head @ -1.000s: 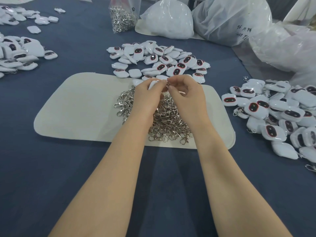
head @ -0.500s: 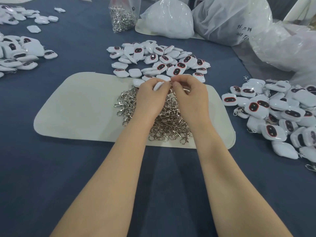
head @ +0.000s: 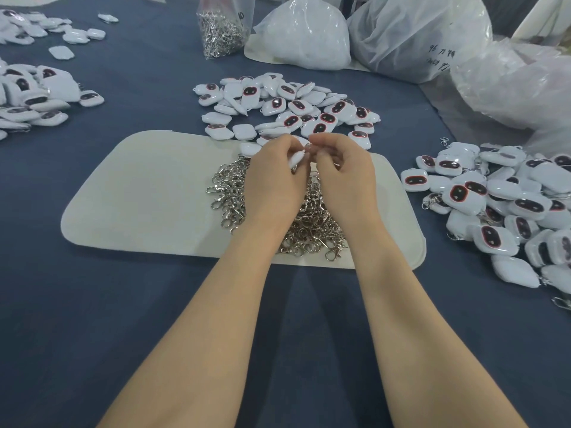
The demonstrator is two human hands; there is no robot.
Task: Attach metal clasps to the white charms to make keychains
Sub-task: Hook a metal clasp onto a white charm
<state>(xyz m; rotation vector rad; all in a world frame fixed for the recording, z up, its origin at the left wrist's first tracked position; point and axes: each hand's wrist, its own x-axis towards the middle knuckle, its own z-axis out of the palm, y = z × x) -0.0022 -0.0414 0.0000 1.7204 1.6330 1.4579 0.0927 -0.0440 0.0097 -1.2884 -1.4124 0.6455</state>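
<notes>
Both hands are held close together, with the fingertips almost meeting, just above a heap of metal clasps (head: 230,193). The left hand (head: 272,180) has its fingers curled around one white charm (head: 296,159) and holds it on its edge, tilted toward the right hand (head: 343,177). The thumb and first finger of the right hand pinch a small metal part (head: 308,146) at the upper end of this charm. The part is too small to say exactly what it is or whether it is already joined. The heap of clasps lies under both wrists on a cream mat (head: 145,196), and the mat lies on a blue cloth (head: 92,319). Just beyond the fingertips lies a loose pile of charms (head: 287,109) with dark red-rimmed faces. To the right of the right hand is a second pile (head: 494,208), and some charms there have clasps. Far to the left of the left hand there is a third pile (head: 34,97). Well beyond the hands stand a clear bag of clasps (head: 221,35) and large plastic bags (head: 414,38).
</notes>
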